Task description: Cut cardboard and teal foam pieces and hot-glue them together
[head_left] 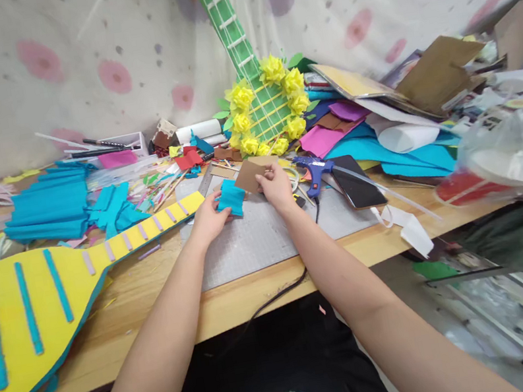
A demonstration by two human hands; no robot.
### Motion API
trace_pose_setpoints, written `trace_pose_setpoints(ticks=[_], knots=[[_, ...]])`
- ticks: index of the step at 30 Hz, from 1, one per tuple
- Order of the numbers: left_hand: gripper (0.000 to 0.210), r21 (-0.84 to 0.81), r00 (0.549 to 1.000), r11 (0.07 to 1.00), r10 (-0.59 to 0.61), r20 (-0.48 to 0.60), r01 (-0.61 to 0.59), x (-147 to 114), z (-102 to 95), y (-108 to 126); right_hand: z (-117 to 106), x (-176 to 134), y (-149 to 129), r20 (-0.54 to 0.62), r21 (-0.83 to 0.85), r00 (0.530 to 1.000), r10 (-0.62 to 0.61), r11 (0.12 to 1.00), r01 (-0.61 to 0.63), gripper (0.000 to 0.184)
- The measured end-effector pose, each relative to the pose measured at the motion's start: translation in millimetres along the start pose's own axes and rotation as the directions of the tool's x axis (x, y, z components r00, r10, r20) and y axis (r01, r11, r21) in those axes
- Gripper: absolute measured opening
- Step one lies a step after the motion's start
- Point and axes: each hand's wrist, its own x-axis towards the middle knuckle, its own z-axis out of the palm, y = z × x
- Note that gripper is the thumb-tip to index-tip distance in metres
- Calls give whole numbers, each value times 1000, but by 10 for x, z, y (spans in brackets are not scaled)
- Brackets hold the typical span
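Observation:
My left hand (210, 218) is closed on the left edge of a small piece of blue crepe paper (232, 199), pinched between thumb and fingers. In my right hand (276, 187) is a brown piece of cardboard (249, 177), its right side gripped by the fingers. The two pieces are held close together above a grey cutting mat (245, 252). Beyond them stands a green paper guitar (272, 110) trimmed with yellow paper flowers. To the left lies a yellow guitar-shaped cutout (93, 298) with blue and pinkish strips; its narrow neck ends near my left hand.
A blue glue gun (316, 172) and a black phone (358, 181) lie right of my right hand. A black cable (278, 295) crosses the table's front edge. Stacked blue crepe paper (49, 203) sits at left; a plastic-wrapped tub (496, 157) stands at right.

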Motion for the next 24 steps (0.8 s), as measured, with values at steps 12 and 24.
trace_pose_setpoints(ticks=[12, 24], knots=[[25, 237, 913, 945, 290, -289, -225, -87, -52, 200, 215, -253, -118, 403, 168, 912, 74, 974, -153, 29], [22, -440, 985, 893, 20, -174, -96, -83, 72, 234, -732, -215, -621, 77, -883, 994, -77, 458, 104, 46]])
